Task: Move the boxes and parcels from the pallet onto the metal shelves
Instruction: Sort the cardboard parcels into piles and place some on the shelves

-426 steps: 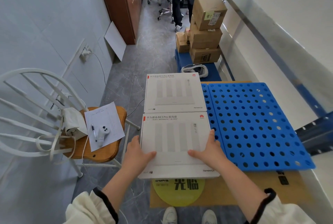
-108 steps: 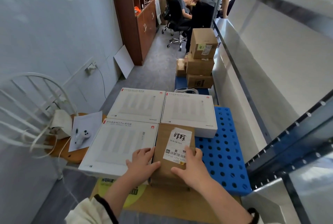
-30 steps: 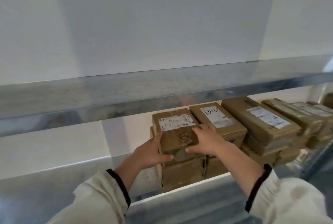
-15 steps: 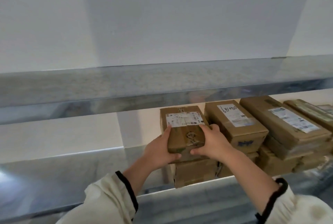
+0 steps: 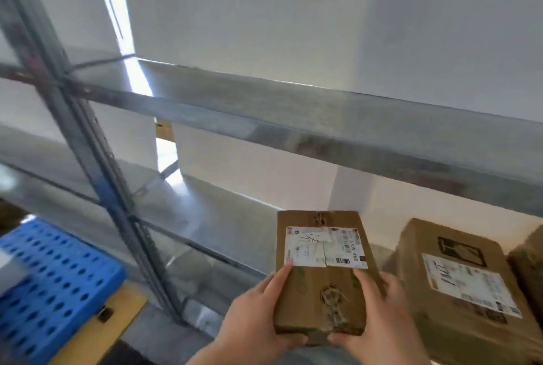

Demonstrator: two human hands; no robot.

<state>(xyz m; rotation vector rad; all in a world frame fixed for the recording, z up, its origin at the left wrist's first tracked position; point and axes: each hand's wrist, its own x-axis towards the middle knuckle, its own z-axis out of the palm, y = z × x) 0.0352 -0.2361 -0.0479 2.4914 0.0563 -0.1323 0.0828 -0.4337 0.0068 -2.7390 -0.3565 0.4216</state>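
Centrally, low in frame, head view: flat brown cardboard parcel with white shipping label, tape creased, near corners scuffed. Left hand and right hand clasp its near corners, thumbs on top, probably to slide it level onto dull grey sheet-metal shelf. Similar labelled brown carton just right. Blue perforated plastic pallet lower left.

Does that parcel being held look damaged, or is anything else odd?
The brown parcel held by the left hand and right hand looks worn: its white label is creased or split down the middle, and its near end is scuffed. Nothing else stands out.
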